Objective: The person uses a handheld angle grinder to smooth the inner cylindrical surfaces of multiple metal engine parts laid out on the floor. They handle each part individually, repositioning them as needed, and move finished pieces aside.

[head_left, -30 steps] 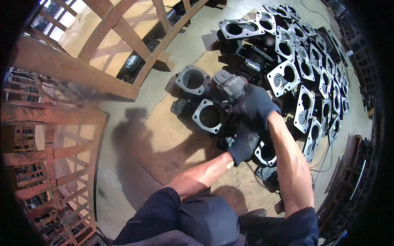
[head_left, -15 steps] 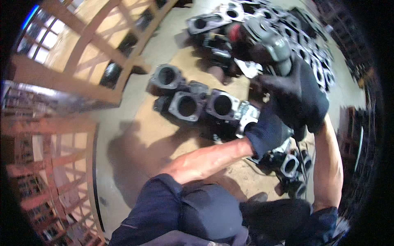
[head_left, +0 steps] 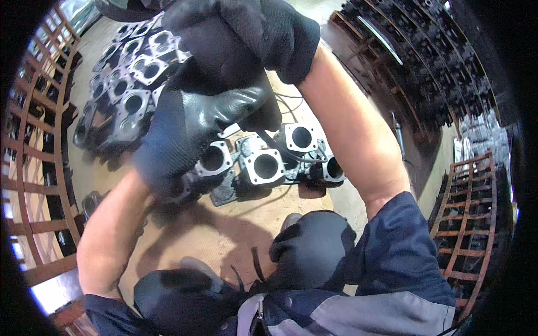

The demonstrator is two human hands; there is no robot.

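My black-gloved right hand (head_left: 235,36) is closed at the top of the view, high above the floor. My left hand (head_left: 207,115), in a matching glove, is closed just below and nearer to me. Both grip a large power tool (head_left: 129,10), whose dark rounded end shows at the upper left edge. Gloves hide most of its body, and a dark cable hangs under them. Beneath lie metal castings with square flanges and round bores, including one casting (head_left: 253,175) in the middle and another (head_left: 292,127) beside it.
Many similar castings (head_left: 124,120) lie grouped at the left on a tan sheet (head_left: 269,204). Rusty metal racks (head_left: 33,140) stand left, and another rack (head_left: 468,235) stands right. Dark stacked parts (head_left: 426,50) fill the far right. My knees (head_left: 314,246) are close below.
My view has swung, so the castings and racks appear in new places. Both hands, still on the power tool, now appear higher in view, and the tool is mostly out of sight.
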